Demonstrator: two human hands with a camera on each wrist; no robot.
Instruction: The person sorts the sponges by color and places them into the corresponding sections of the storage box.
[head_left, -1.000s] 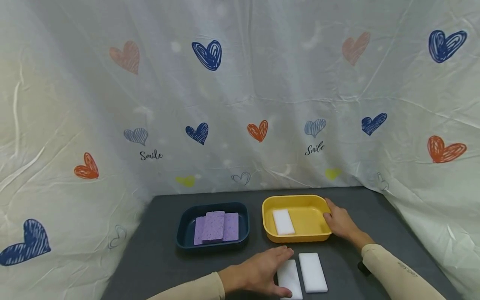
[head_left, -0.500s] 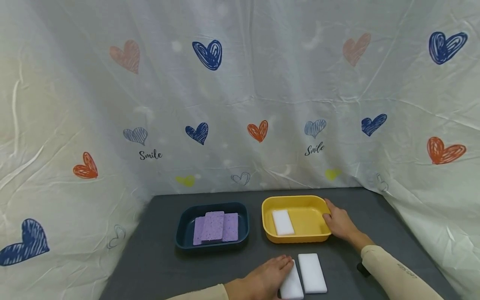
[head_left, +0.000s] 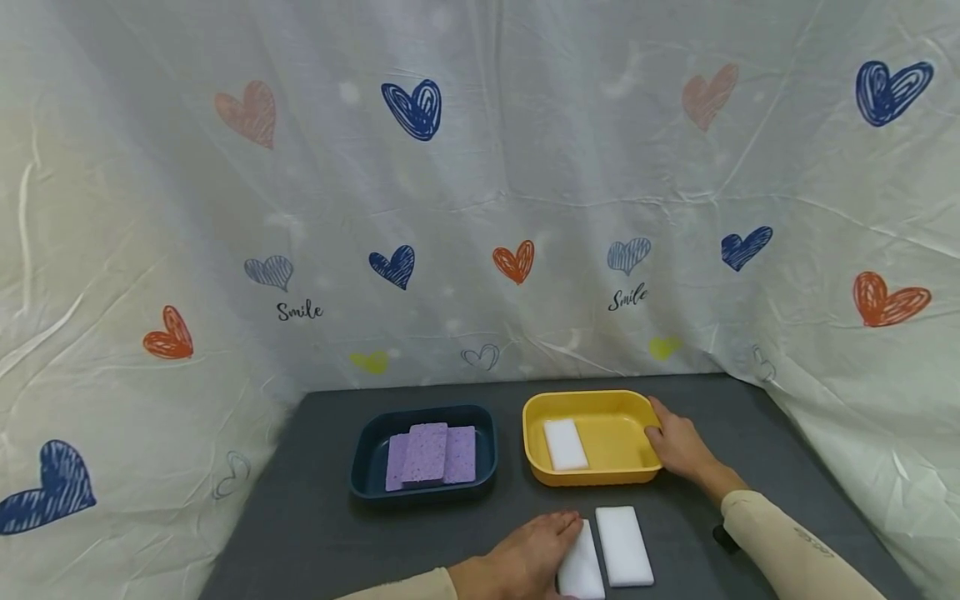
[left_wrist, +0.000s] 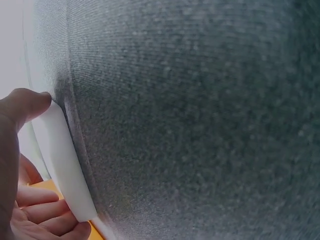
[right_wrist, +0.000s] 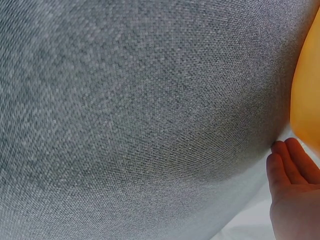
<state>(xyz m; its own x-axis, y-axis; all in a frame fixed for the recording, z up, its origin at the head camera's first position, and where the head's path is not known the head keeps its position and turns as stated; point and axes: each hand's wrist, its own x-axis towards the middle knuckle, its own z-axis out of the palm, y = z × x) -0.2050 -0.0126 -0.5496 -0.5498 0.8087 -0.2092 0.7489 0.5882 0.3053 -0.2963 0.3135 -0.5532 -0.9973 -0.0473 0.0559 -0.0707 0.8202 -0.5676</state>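
In the head view, my left hand (head_left: 517, 557) is at the front of the table over a white sponge (head_left: 582, 568). The left wrist view shows this white sponge (left_wrist: 62, 155) gripped lengthwise, thumb at one end and fingers at the other. A second white sponge (head_left: 625, 546) lies just to its right. My right hand (head_left: 684, 442) holds the right side of the yellow tray (head_left: 615, 477), thumb over the rim, fingers along the outside. Straight fingers (right_wrist: 290, 160) show beside the tray wall in the right wrist view; the thumb is hidden there. Another white sponge (head_left: 566, 444) lies in the tray.
Left of the yellow tray stands a dark blue tray (head_left: 423, 495) holding purple sponges (head_left: 426, 452), one resting across two others. A grey cloth (head_left: 322, 508) covers the table. Behind hangs a pale curtain (head_left: 450, 183) printed with hearts.
My left hand has come down and its fingers have closed on the left white sponge, which has barely shifted. The right hand and yellow tray have stayed put.
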